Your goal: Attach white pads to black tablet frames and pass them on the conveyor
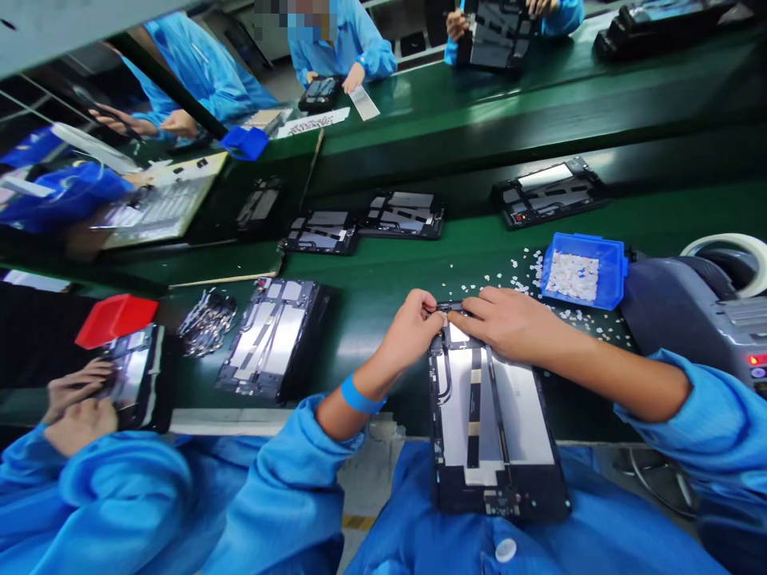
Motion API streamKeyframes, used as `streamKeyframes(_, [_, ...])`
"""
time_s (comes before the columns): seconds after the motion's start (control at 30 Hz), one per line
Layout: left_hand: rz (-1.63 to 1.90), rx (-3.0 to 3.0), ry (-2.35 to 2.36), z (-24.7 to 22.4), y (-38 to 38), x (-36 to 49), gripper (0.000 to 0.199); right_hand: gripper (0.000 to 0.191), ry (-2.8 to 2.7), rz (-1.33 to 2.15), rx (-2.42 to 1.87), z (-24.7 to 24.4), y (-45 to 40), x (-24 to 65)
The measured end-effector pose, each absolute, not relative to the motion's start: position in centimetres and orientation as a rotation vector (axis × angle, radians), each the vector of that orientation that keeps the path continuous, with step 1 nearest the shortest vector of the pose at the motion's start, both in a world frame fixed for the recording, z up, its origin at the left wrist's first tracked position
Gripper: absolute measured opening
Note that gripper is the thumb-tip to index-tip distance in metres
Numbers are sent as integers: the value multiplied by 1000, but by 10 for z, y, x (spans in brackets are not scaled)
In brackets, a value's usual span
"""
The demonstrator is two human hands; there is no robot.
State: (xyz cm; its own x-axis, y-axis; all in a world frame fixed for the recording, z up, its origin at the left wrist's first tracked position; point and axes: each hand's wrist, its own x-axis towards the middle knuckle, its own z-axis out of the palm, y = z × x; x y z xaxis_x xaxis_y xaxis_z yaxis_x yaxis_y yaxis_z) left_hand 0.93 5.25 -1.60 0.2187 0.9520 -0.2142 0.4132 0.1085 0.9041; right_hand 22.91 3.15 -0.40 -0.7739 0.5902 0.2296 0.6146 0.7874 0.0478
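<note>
Readable text: none | red display point(758, 360): lit, illegible | on: grey machine point(677, 307), right edge

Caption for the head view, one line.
Left hand and right hand at the far end of an opened device, blue bin beyond.

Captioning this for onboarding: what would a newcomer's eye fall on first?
Probably the opened device, right of bottom centre, left hand and right hand at its far end. Next, the blue tray farther right, tiny white pieces in and around it. Then the red bin, far left, above a co-worker's hands.
</note>
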Motion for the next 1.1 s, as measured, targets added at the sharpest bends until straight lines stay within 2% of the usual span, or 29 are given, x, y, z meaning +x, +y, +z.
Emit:
streamKeyframes(0.13, [648, 1334, 1282, -11, 57, 9, 26, 34, -2768, -170, -948, -5, 31, 229])
streamKeyframes(0.33, [584, 1570, 1271, -7, 55, 4, 30, 33, -2749, -135, -947, -7, 31, 230])
streamKeyframes(0.73, [556, 1786, 1296, -5, 48, 0, 27, 37, -2768, -37, -971, -6, 33, 228])
streamKeyframes(0.87, [539, 2011, 1325, 4, 46, -6, 18, 34, -2760, -47, -955, -8, 33, 230])
streamKeyframes(1.1, [310, 2401, 1364, 22, 47, -9, 15, 31, -2792, -164, -932, -4, 30, 229])
